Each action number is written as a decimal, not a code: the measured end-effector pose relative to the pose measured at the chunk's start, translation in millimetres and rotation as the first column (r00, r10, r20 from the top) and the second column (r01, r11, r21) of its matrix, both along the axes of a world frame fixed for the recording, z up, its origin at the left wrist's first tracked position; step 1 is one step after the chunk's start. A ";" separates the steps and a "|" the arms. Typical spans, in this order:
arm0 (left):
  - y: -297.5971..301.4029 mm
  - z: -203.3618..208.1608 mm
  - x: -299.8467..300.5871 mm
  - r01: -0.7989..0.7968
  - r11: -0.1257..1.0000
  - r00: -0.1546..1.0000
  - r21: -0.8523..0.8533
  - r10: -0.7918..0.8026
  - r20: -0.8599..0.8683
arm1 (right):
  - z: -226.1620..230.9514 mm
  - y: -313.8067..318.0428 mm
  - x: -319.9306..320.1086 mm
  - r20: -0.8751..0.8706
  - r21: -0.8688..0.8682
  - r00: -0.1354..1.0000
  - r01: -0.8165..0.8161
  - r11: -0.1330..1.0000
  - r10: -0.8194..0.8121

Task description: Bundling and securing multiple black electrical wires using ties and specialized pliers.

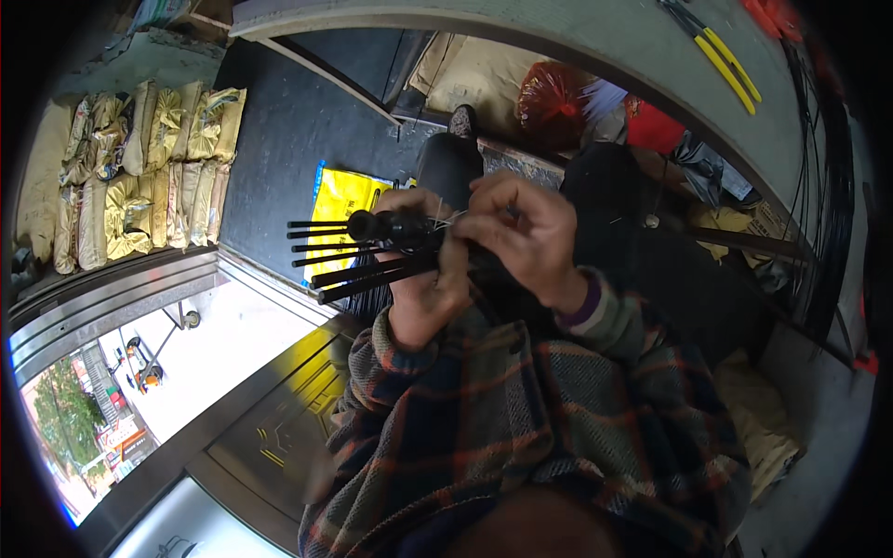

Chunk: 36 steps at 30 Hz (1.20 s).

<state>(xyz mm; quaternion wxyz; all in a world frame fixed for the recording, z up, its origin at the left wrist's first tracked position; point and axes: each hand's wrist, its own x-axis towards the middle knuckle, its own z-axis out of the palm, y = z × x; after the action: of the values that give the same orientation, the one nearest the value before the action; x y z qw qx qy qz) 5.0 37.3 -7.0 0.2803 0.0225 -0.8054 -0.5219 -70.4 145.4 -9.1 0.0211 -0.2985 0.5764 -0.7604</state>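
Observation:
My left hand (420,312) is wrapped round a black fitting (402,230) with a round end, in front of my body. Several straight black rods (358,276) stick out from it toward the left; they may be cables or tubes. At the fitting's right side, a few thin pale strands (446,217) show, perhaps wires. My right hand (532,232) is closed with thumb and fingertips pinched on these strands, close against the left hand. The fingers partly hide where the strands meet the fitting.
Yellow-handled pliers (726,63) lie on the grey tabletop (595,37) at the upper right. Packed sacks (149,177) are stacked at the left. A yellow bag (337,198) lies on the dark floor beyond my hands. Under the table sits a red plastic bag (553,104).

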 end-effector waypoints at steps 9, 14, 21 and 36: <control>-7.3 -1.8 1.7 0.252 0.966 0.966 0.057 -0.254 0.035 | 15.2 30.0 -21.2 -0.291 0.373 0.954 0.043 0.927 0.073; -9.7 -1.2 -0.9 0.227 0.972 0.972 0.056 -0.230 0.044 | 21.5 39.0 -11.8 -0.161 0.131 0.986 0.056 0.990 -0.034; -3.9 3.0 -1.3 0.145 0.987 0.989 0.064 -0.144 -0.022 | 25.2 38.0 -13.3 -0.760 0.346 0.649 0.343 0.873 0.046; -10.1 3.9 0.7 0.240 0.961 0.965 -0.136 -0.221 0.138 | 9.2 35.3 -61.4 0.053 0.492 0.906 -0.389 0.779 0.419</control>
<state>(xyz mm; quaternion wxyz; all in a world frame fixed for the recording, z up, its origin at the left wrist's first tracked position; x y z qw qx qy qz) 5.7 27.1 -3.1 0.1687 -0.0612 -0.8554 -0.4858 -131.8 180.6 0.1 0.2414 -0.4222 0.6733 -0.5569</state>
